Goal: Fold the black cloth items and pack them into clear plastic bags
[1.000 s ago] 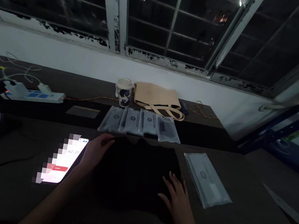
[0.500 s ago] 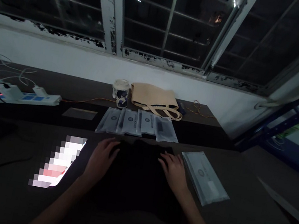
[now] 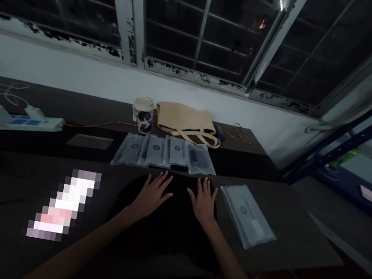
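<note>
A piece of black cloth (image 3: 170, 232) lies spread on the dark table in front of me; its exact kind is hard to make out in the dim light. My left hand (image 3: 152, 194) rests on its far left part, fingers stretched and spread. On the far right part lies my right hand (image 3: 202, 202), also flat with fingers apart. Neither hand holds anything. To the right of my right hand is a frosted zip bag (image 3: 247, 216) with a printed round logo. Beyond both hands, several similar frosted bags (image 3: 155, 149) overlap in a row.
A patterned paper cup (image 3: 143, 115) and a beige tote bag (image 3: 185, 119) stand at the back by the wall. On the left are a white power strip (image 3: 32, 122) with cables, and a bright, pixelated phone-like screen (image 3: 66, 203). A blue metal rack (image 3: 335, 141) rises at the right.
Both hands have moved inward over the black cloth, the left one further, and their fingers have flattened and spread. The view has shifted slightly to the right.
</note>
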The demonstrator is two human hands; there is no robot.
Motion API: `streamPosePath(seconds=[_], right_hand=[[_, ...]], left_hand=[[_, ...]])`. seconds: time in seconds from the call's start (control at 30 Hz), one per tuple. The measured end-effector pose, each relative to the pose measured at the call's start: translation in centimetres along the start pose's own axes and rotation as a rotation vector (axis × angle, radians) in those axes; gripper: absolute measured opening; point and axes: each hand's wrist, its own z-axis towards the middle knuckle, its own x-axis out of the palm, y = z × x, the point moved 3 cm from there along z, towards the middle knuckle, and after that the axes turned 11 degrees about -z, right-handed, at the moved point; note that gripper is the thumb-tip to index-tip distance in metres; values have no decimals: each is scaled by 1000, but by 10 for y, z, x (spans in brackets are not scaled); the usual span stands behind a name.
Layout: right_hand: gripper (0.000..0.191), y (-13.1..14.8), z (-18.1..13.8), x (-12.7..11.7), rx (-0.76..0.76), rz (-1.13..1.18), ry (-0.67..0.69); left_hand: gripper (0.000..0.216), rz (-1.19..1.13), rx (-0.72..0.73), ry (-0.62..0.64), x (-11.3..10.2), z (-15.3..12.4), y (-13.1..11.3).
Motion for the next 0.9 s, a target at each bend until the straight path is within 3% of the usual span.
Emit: streamPosePath(seconds=[0.13,0.27,0.43,0.6,0.77,0.9], right_hand=[[64,2,-33,-23,-220,79,-40],[74,-9,-83,-32,-475,129,36],[77,-26,-93,-37,-549,148,99],[73,-36,-110,-56,-553,208,16],[46,-69,-171,-58,-532,244,-25],[33,-89,-201,-56,-475,413,-109]], left_hand=[[62,-12,126,92,-17,-36,-17],[81,-37,201,227,-19,-82,-12],[85,-41,220,289,-25,-94,-5],[78,-45,239,199,-43,-105,-16],[55,-110,216,71,-48,-163,-1],[45,-126,143,-14,-44,-209,7]])
